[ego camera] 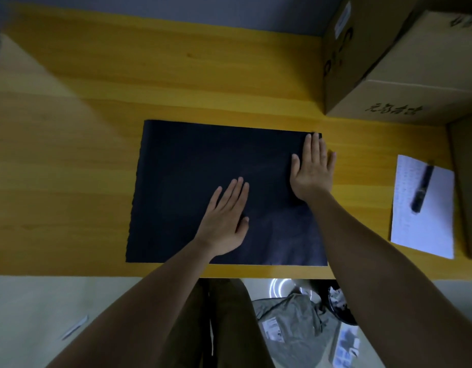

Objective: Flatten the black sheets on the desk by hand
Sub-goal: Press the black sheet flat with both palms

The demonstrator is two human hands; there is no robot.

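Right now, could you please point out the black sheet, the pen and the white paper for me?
black sheet (192, 168), head view, bare left half of its surface.
pen (422, 188), head view, middle of its dark barrel.
white paper (426, 229), head view, bare lower part below the pen.

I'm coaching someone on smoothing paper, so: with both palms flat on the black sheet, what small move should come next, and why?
Probably sweep the left hand outward toward the sheet's left edge while the right hand pins the far right corner. The black sheet shows faint creases near its lower right, and its left edge looks slightly wavy, so that side seems least pressed.
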